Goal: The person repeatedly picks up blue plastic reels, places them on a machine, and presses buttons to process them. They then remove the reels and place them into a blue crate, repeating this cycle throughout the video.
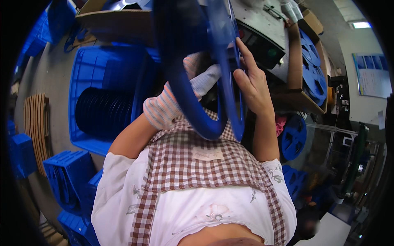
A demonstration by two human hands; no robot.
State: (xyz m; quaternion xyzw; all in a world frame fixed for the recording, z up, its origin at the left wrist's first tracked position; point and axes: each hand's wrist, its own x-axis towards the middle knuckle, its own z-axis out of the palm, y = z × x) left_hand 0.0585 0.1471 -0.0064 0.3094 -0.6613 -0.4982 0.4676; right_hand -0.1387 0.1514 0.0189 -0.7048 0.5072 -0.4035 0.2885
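A large blue plastic reel [197, 123] with cut-out flanges is held upright close before my chest, its upper part blurred and cut off by the picture's top edge. My left hand [181, 92], in a striped knitted glove, reaches through or behind the near flange, with its fingers towards the reel's middle; its grip is partly hidden. On the other side, my bare right hand [252, 80] holds the outer flange, thumb and fingers at its rim.
A blue crate [74, 101] at the left holds a row of dark reels [104, 113]. An open cardboard box [307, 100] of blue reels [312, 67] stands at the right, beside a metal-topped machine [261, 18]. More blue reels [294, 136] lie lower right; wooden pallets [36, 129] stand far left.
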